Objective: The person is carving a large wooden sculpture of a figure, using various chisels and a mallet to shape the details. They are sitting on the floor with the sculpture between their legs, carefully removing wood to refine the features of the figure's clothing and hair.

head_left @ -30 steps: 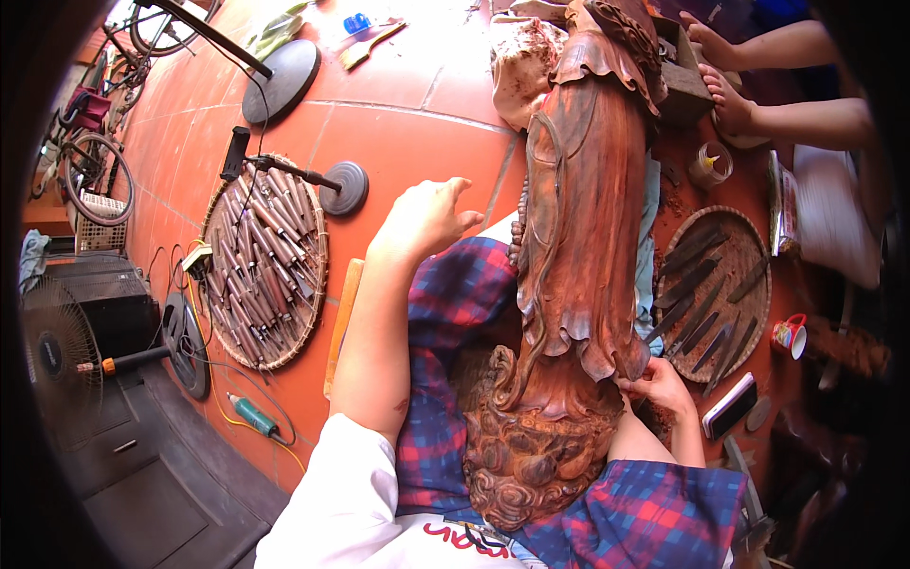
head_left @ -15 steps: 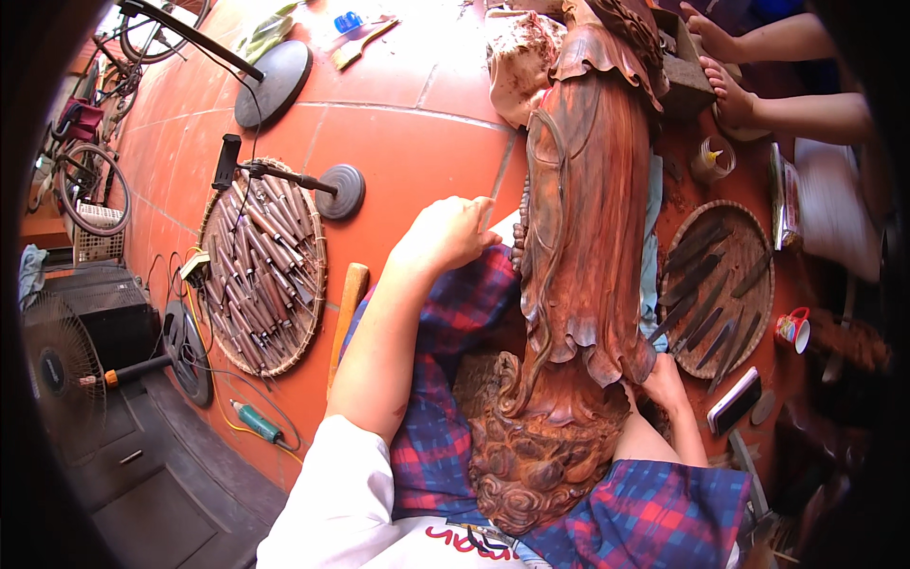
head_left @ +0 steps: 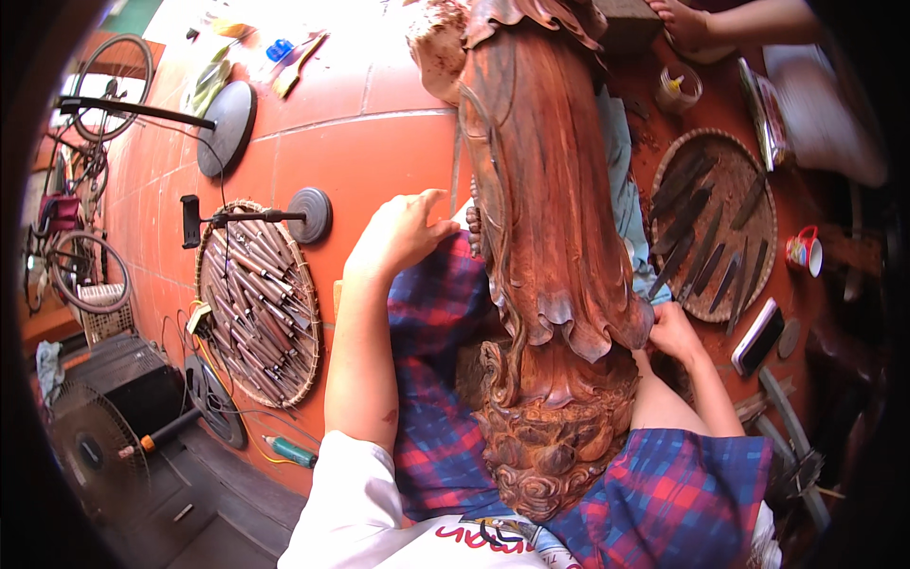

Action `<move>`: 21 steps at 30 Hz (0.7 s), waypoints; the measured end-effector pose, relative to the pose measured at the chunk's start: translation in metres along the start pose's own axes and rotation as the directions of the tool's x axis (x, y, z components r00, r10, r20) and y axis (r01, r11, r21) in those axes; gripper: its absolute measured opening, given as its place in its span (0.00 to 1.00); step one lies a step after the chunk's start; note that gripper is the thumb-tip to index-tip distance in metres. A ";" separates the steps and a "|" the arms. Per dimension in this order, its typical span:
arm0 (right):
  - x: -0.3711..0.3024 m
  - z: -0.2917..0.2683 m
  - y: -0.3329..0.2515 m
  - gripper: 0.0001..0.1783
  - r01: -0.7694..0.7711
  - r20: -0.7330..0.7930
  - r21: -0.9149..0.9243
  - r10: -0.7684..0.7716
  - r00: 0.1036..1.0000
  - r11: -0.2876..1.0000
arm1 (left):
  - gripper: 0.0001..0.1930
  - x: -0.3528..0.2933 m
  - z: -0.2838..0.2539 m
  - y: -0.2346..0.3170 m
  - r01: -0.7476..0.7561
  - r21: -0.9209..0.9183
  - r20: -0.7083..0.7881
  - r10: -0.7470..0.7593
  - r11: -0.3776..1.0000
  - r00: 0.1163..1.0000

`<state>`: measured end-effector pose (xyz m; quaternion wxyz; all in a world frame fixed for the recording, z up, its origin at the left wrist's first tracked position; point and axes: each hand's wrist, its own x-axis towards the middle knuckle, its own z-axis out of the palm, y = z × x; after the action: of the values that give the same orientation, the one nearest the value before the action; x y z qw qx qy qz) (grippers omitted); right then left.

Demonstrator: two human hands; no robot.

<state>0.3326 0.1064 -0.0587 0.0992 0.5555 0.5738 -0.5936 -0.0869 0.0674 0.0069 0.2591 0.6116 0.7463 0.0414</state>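
A long reddish-brown wood carving [head_left: 555,190] with robe-like folds lies between my legs. Its narrower near end has carved scrolls and rounded lumps. My left hand [head_left: 403,232] hovers over my left knee, just left of the carving. Its thumb and fingers are apart and nothing is visible in them. At the carving's lower right edge is my right hand [head_left: 671,330], fingers curled in against the flared hem of the robe. Whatever those fingertips grip is hidden. A light blue cloth [head_left: 621,180] shows along the carving's right side.
Left, a round basket [head_left: 316,327] holds several wood-handled carving tools, beside a phone stand [head_left: 310,216]. Another basket [head_left: 770,218] on the right carries dark flat tools. Nearby are a mug [head_left: 804,251], a phone [head_left: 755,337] and another person's bare foot [head_left: 680,21]. A fan [head_left: 95,446] stands left.
The view has shifted, so the carving sits higher and further left in it. My left hand's thumb and fingers look more spread. My right hand stays at the hem.
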 end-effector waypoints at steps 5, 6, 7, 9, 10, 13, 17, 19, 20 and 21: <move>0.002 -0.002 0.004 0.15 -0.003 0.014 0.019 0.003 1.000 1.000 | 0.23 0.004 0.005 -0.010 -0.002 0.022 0.038 0.001 1.000 0.999; 0.003 -0.002 0.006 0.15 0.002 0.014 0.032 -0.003 1.000 0.999 | 0.22 0.005 0.003 -0.007 0.018 0.023 0.060 -0.020 1.000 0.998; 0.003 -0.002 0.008 0.15 0.000 0.013 0.054 -0.001 1.000 0.999 | 0.22 0.006 0.003 -0.003 0.039 0.019 0.084 -0.040 0.999 0.996; 0.003 -0.002 0.011 0.14 0.005 0.016 0.092 -0.006 1.000 0.996 | 0.22 0.006 -0.001 0.003 0.087 0.015 0.126 -0.089 0.996 0.988; 0.001 -0.002 0.011 0.14 -0.006 0.022 0.107 0.003 1.000 0.994 | 0.21 0.005 0.002 0.000 0.042 0.030 0.091 -0.045 0.999 0.995; 0.000 -0.002 0.012 0.15 -0.016 0.035 0.141 0.011 0.999 0.990 | 0.19 0.003 0.005 0.003 -0.028 0.024 0.032 0.027 0.999 0.999; 0.002 -0.002 0.013 0.16 -0.019 0.054 0.163 0.011 0.998 0.987 | 0.17 0.000 -0.003 0.017 0.020 0.000 0.101 -0.020 1.000 0.995; 0.001 -0.002 0.012 0.16 -0.015 0.055 0.169 0.006 0.998 0.986 | 0.17 0.001 -0.004 0.018 0.034 0.015 0.129 -0.035 0.999 0.991; 0.001 -0.002 0.012 0.16 -0.015 0.056 0.174 0.006 0.998 0.985 | 0.17 0.001 -0.003 0.016 0.032 0.016 0.128 -0.034 0.999 0.991; 0.001 -0.002 0.013 0.16 -0.014 0.056 0.180 0.004 0.998 0.984 | 0.17 0.003 -0.001 0.014 0.030 0.018 0.127 -0.032 0.999 0.991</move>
<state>0.3429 0.1046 -0.0664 0.0671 0.5481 0.5121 -0.6580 -0.0754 0.0734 0.0121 0.3020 0.6035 0.7379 -0.0076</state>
